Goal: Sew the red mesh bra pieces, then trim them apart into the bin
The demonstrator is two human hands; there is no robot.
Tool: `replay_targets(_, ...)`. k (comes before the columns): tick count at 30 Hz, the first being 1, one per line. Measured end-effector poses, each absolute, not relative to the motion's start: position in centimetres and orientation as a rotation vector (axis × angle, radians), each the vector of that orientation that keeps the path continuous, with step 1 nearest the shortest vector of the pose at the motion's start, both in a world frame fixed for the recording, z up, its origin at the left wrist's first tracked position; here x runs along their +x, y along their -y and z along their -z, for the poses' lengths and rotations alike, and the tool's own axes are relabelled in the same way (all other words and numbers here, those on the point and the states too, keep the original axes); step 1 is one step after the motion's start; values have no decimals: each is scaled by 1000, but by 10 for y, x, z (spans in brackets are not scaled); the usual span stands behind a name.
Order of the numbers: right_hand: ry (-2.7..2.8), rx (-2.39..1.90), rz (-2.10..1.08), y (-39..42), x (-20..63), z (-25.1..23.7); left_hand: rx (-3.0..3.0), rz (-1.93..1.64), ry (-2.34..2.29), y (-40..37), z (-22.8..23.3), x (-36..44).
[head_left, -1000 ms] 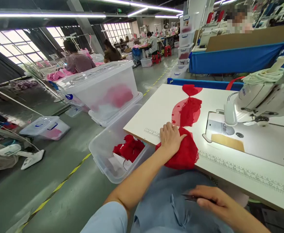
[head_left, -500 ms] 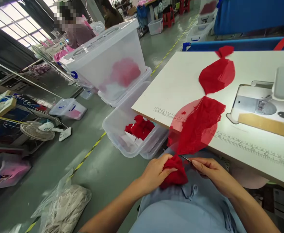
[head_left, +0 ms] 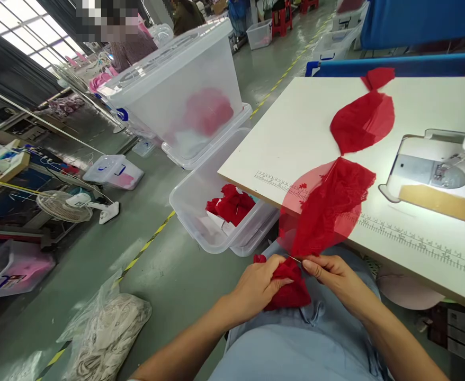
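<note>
A chain of red lace pieces [head_left: 331, 201] runs from the white sewing table [head_left: 296, 137] down over its front edge to my lap. My left hand [head_left: 256, 288] is closed on the bunched lowest red piece [head_left: 286, 288] over my lap. My right hand [head_left: 331, 275] pinches small thread snips [head_left: 295, 259], whose thin metal tip touches the join between the bunched piece and the hanging lace. Another red piece [head_left: 363, 123] lies flat farther back on the table.
The sewing machine bed [head_left: 435, 180] sits at the table's right. An open clear bin [head_left: 200, 211] with red pieces [head_left: 230, 203] stands beside the table; lidded bins [head_left: 177, 90] behind it. A fan [head_left: 63, 206] and a bag [head_left: 105, 328] lie on the floor. Other people sit far back.
My left hand pulled the red piece off the table edge down to my lap, and my right hand brought the snips up to it. The view tilted downward.
</note>
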State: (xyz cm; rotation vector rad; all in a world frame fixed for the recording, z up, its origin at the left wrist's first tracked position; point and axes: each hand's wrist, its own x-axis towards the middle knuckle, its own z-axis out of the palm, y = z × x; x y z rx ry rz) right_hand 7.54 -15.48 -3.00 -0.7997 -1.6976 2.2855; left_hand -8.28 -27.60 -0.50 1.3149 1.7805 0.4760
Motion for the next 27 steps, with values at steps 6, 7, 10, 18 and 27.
replay_targets(6, 1777, -923, -2099, 153, 84, 49, 1470, -291, -1598, 263, -23, -92)
replay_targets(7, 1820, -890, -2111, 152, 85, 52, 1528, -351, -1507, 252, -37, -97)
replay_targets(10, 1940, -766, -2152, 153, 87, 56, 1666, -742, -1397, 192, -79, -108)
replay_targets(18, 2238, -785, -1834, 154, 110, 33, 1854, -460, -2087, 28, -58, -83)
replay_targets(27, 1745, -576, -2118, 128, 150, -4, 1737, -728, -1705, 177, -19, -82)
